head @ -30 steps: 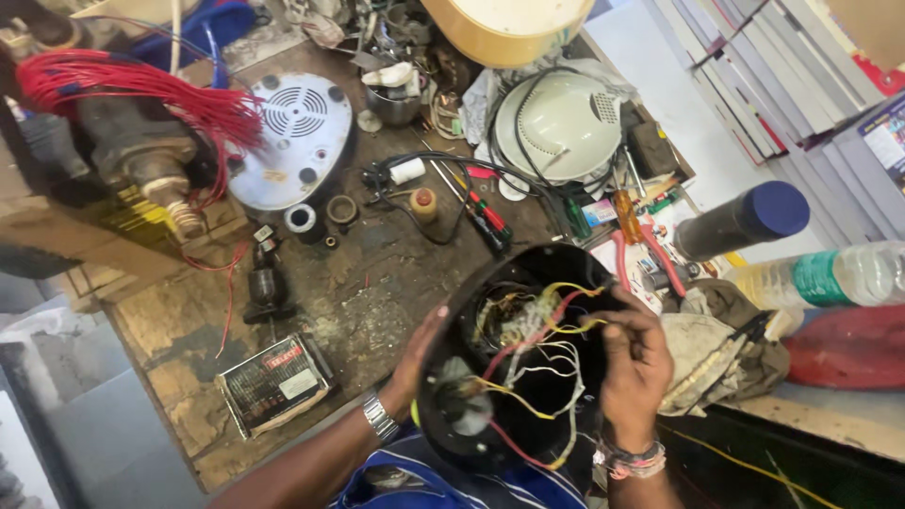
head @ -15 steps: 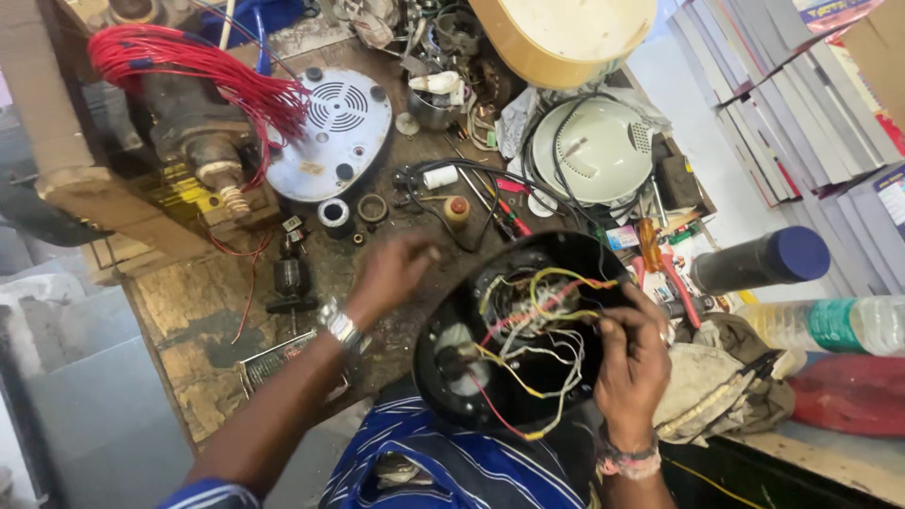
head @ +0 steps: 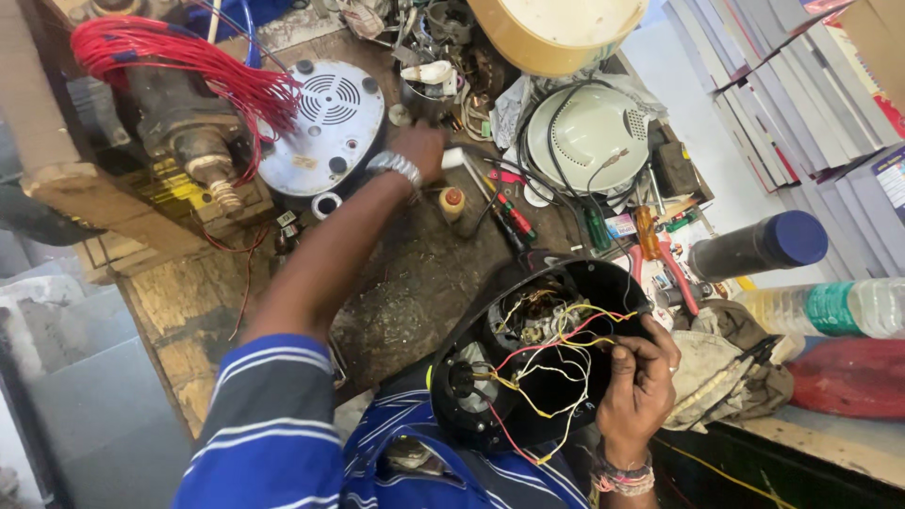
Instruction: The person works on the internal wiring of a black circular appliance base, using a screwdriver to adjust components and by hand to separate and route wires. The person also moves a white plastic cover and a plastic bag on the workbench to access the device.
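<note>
The black round appliance housing (head: 528, 368), opened to expose yellow, red and white wires (head: 556, 363), is positioned at lower centre of the frame and is steadied at its right rim by the right hand (head: 641, 386), whose fingers are closed around the rim and wiring. The left hand (head: 419, 149) is extended to upper centre, where its fingers are curled on a small white part (head: 454, 156) beside the grey round vented cover (head: 320, 127). A motor with red wires (head: 179, 71) is located upper left, a cream dome cover (head: 584, 132) upper right.
</note>
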